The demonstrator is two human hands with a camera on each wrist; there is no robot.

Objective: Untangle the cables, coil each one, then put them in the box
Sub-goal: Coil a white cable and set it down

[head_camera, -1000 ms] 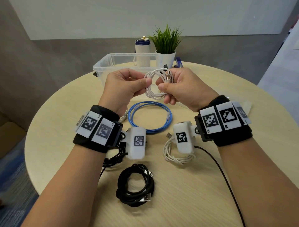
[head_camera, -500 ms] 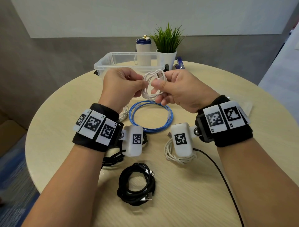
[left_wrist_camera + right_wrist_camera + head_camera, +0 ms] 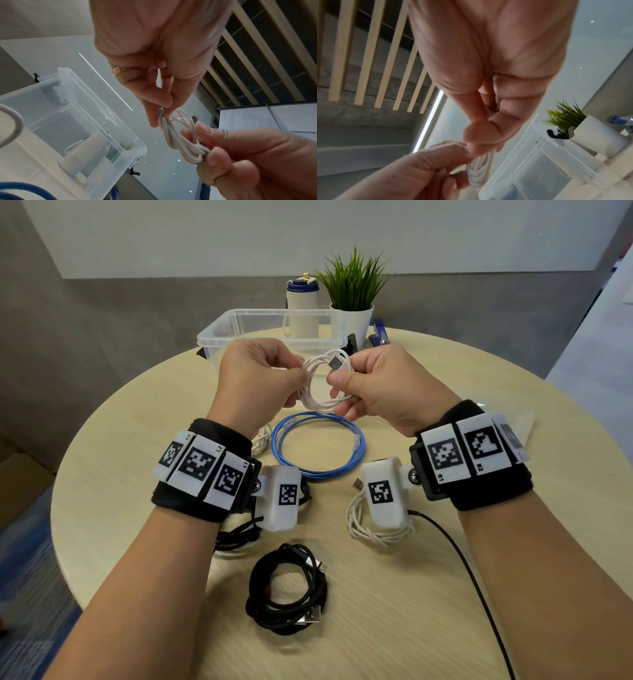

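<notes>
A small white cable coil (image 3: 323, 381) hangs above the table between both hands, in front of the clear plastic box (image 3: 239, 328). My left hand (image 3: 260, 378) pinches its left side, seen up close as the white coil (image 3: 176, 136) under the left hand (image 3: 159, 65). My right hand (image 3: 373, 385) grips the right side, its USB plug (image 3: 335, 363) poking up by the thumb. In the right wrist view the right hand (image 3: 488, 94) covers most of the coil (image 3: 479, 173). On the table lie a blue coil (image 3: 318, 445), a black coil (image 3: 287, 590) and another white coil (image 3: 373, 525).
A potted plant (image 3: 352, 302), a white bottle (image 3: 303, 306) and a blue stapler (image 3: 380, 332) stand behind the box. More black cable (image 3: 236, 534) lies under my left wrist, a white cable (image 3: 262, 440) beside it. A black lead (image 3: 472, 580) runs off the round table (image 3: 137, 440).
Both hands kept holding the white coil and shifted it slightly left. The coil turned in the fingers, so its USB plug now sticks up near the right thumb.
</notes>
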